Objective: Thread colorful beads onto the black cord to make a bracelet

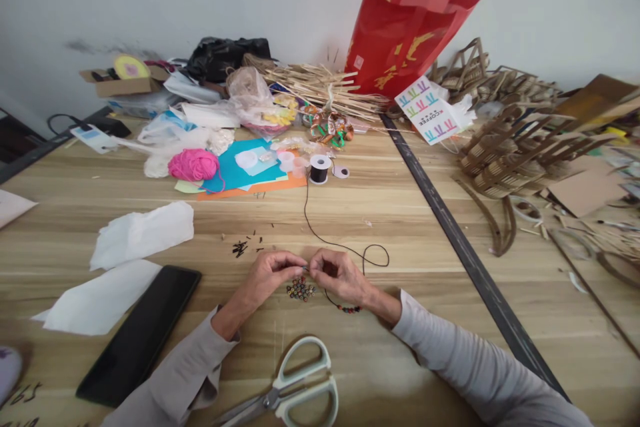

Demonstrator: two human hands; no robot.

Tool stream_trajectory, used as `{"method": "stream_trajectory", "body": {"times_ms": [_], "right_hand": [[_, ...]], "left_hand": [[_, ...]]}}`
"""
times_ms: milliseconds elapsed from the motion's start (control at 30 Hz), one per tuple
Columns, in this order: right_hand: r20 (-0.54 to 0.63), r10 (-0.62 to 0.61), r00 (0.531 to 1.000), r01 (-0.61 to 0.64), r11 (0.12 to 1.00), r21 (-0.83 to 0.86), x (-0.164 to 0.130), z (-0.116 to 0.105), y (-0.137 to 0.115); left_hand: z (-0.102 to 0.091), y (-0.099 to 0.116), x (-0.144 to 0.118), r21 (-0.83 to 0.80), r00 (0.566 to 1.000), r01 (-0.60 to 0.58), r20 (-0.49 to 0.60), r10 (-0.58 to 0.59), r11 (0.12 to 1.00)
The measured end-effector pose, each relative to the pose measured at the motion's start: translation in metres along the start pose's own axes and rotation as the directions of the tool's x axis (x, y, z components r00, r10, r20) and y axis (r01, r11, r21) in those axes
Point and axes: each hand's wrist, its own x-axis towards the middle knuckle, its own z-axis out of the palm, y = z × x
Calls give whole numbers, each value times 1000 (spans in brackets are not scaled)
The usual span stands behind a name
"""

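Observation:
My left hand (270, 275) and my right hand (341, 275) meet fingertip to fingertip over the table. The left thumb and index finger pinch a tiny bead, mostly covered by the fingertips. My right hand is closed on the thin black cord (327, 242), whose tip is hard to see. Several coloured beads (349, 309) are strung on the cord below the right hand. A small pile of loose patterned beads (301, 289) lies just under the fingertips. The cord runs back in a loop to a white spool (320, 169) wound with black cord.
White-handled scissors (305, 383) lie near the front edge. A black tray-like slab (140, 333) and white paper sheets (143, 233) are at left. Short black bits (240, 249) lie beyond my left hand. Pink yarn (194, 165), a red bag (400, 33) and woven baskets (505, 153) stand farther back.

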Motion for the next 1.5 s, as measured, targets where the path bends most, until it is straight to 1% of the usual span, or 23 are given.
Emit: {"method": "stream_trajectory", "body": {"times_ms": [267,633,900,1067,1500], "right_hand": [[-1,17,1000,-17,1000,-17,0,0,1],[-9,25,1000,-25,1000,-7,0,0,-1],[-19,19,1000,-19,1000,4,0,0,-1],[-19,14,1000,-14,1000,27,0,1,0],[-41,3,999,-2,1000,15,1,1,6]], "left_hand": [[0,2,0,11,999,-14,32,14,1000],[0,-3,0,35,997,-60,46,58,998],[0,-3,1,-24,999,-11,41,12,1000],[0,-3,0,-60,999,-11,36,13,998],[-1,-9,1,8,997,-63,39,63,998]]}}
